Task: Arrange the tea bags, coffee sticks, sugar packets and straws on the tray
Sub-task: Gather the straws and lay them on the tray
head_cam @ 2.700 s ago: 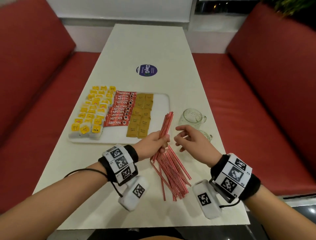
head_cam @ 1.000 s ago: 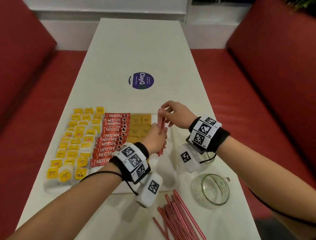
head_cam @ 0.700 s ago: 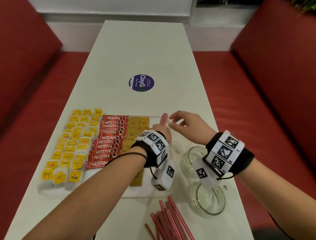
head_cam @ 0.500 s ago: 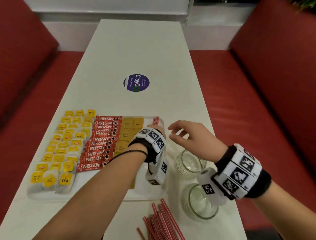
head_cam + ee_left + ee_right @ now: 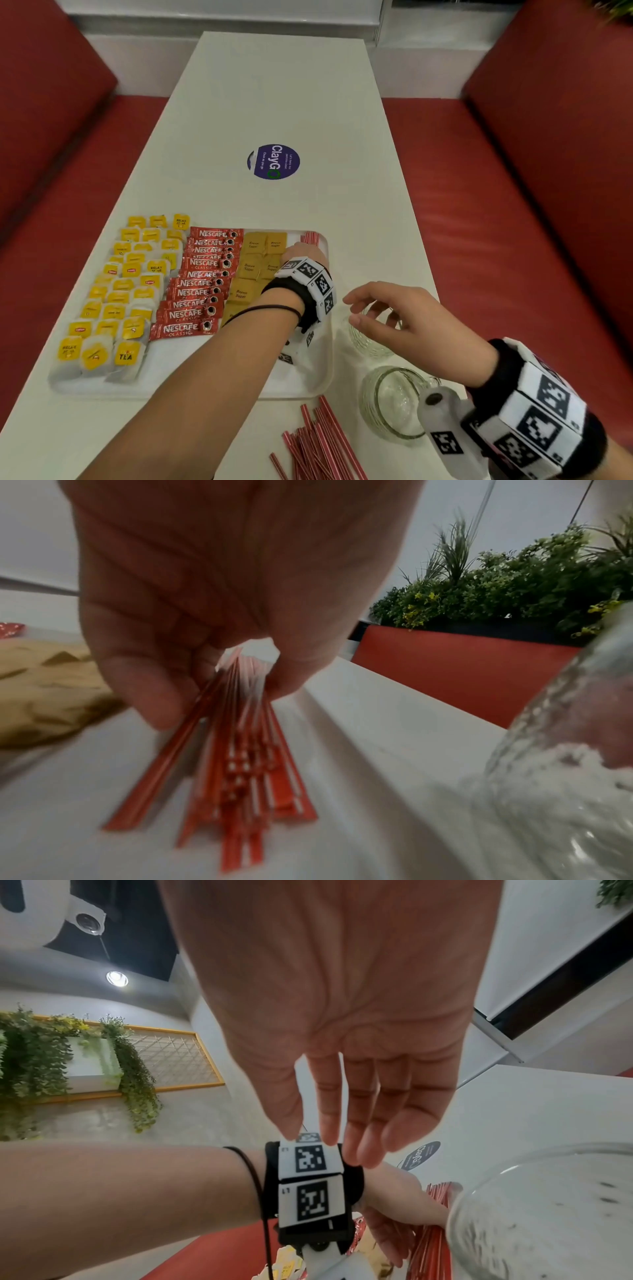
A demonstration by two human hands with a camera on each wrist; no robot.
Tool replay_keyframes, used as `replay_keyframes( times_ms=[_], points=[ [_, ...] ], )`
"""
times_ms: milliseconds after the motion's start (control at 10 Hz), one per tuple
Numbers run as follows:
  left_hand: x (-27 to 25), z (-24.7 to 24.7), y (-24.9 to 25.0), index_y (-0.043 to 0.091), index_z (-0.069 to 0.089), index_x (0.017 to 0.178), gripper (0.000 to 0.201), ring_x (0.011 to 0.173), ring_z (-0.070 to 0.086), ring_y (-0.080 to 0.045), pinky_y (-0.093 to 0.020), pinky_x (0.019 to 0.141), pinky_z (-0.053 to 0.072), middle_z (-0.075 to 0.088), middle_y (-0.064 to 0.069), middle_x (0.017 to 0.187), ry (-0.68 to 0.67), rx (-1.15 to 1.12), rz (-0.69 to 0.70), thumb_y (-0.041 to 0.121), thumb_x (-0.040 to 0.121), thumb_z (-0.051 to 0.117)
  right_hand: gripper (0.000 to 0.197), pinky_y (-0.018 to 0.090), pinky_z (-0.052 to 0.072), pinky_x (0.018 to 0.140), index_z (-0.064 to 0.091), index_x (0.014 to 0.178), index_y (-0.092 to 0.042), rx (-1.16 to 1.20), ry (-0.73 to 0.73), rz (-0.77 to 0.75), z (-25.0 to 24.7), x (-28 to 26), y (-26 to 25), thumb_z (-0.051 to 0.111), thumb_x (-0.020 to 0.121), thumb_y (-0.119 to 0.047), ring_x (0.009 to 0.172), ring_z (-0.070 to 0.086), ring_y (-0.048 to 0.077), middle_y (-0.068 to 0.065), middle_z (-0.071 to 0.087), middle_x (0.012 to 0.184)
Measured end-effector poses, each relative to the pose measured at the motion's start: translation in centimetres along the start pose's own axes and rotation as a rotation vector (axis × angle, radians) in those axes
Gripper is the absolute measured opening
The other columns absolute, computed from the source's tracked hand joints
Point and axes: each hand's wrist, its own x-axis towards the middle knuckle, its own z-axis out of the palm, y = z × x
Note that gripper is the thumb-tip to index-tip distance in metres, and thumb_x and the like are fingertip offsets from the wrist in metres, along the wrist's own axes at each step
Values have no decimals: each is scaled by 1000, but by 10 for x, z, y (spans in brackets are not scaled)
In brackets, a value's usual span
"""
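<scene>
left hand (image 5: 219, 620): pinching straw bundle (image 5: 240, 764) laid lengthwise by tray (image 5: 329, 342) right rim
right hand (image 5: 411, 322): empty, fingers relaxed
loose straws (image 5: 318, 445): on table (image 5: 291, 102), nearer right hand

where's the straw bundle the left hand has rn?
In the head view the straw bundle lies along the tray's far right edge, beside the brown sugar packets. The left wrist view shows the left hand pinching it against the tray floor.
</scene>
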Motion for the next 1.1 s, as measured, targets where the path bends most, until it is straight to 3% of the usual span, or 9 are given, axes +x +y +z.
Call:
replay_keyframes(
  times_ms=[200,300,400,500,600,700,800,900,1100],
  points=[
    [5,4,-23,2,59,118,34,113,58,-29,-34,89,46,61,-14,122,74,-1,49,26,96,48,19,14,47,66,62,108,-26,2,12,16,1,-5,-3,59,89,-31,85,59,0,-11,64,94],
    [6,5,-27,5,59,105,41,95,61,-26,-30,80,49,64,-8,97,26,-113,34,42,97,45,19,16,49,68,62,108,-27,-7,23,23,1,-9,-4,59,90,-31,86,60,0,-12,65,95],
    [6,7,-30,12,46,73,43,73,52,-19,-26,60,41,45,0,65,9,-157,26,52,89,54,19,16,48,69,62,108,-27,-8,33,30,5,-13,-4,59,89,-32,87,60,1,-12,65,94],
    [1,7,-28,13,47,73,41,70,52,-19,-26,57,41,45,1,65,19,-207,67,50,90,52,18,15,47,69,61,107,-31,-1,30,33,11,-18,-3,58,89,-34,88,60,3,-13,64,95],
    [-1,5,-29,11,52,86,46,73,56,-19,-25,56,44,54,-1,74,-7,-236,60,57,85,56,18,14,46,68,61,106,-32,10,29,32,12,-22,-3,58,89,-33,88,60,4,-14,63,95],
    [-6,1,-29,3,32,135,83,93,62,-23,-30,70,50,61,-9,108,40,-252,80,53,79,67,17,16,48,69,63,106,-31,38,54,46,10,-26,-5,60,89,-29,87,60,3,-13,64,95],
    [-10,1,-25,6,32,136,72,100,61,-25,-28,72,47,59,-11,117,47,-186,164,43,84,66,16,19,49,68,63,104,-32,44,72,45,9,-29,-7,61,88,-29,87,61,2,-14,65,94],
    [-14,-2,-26,6,44,121,49,99,61,-25,-25,67,42,61,-11,112,9,-174,205,37,88,62,16,18,49,69,63,103,-33,39,75,40,9,-31,-9,61,88,-29,87,61,2,-15,65,93],
    [-14,-6,-29,4,49,111,41,83,55,-22,-27,67,41,60,-10,101,10,-215,254,38,90,60,16,19,49,69,63,103,-33,31,100,30,8,-38,-13,61,87,-30,87,62,3,-17,65,92]
  ],
)
